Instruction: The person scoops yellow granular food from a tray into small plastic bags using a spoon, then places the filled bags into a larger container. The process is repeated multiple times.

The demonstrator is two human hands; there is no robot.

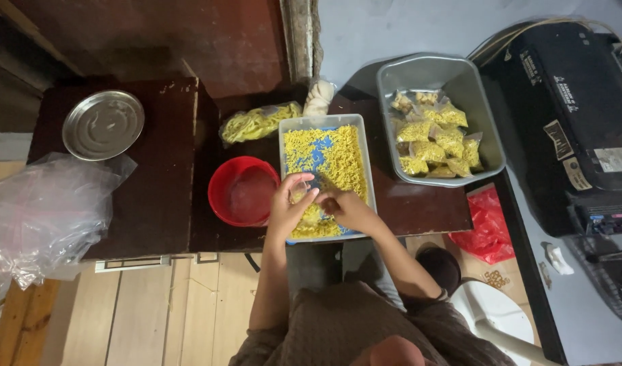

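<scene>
Both hands meet over the near end of a clear rectangular tray (368, 173) filled with loose yellow crunchy snack sticks (334, 156) on a blue base. My left hand (288, 203) has its fingers curled around a small clear bag at the tray's near left side. My right hand (348, 208) touches the same small bag from the right, fingers pinched at its opening. The bag itself is mostly hidden between the fingers.
A red bowl (243, 191) stands left of the tray. A grey tub (484, 112) at right holds several filled snack packets (436, 139). Behind lie a larger bag of snack (256, 123), a steel plate (103, 125), a heap of clear plastic bags (43, 210), a black machine (575, 122) and a red bag (487, 227).
</scene>
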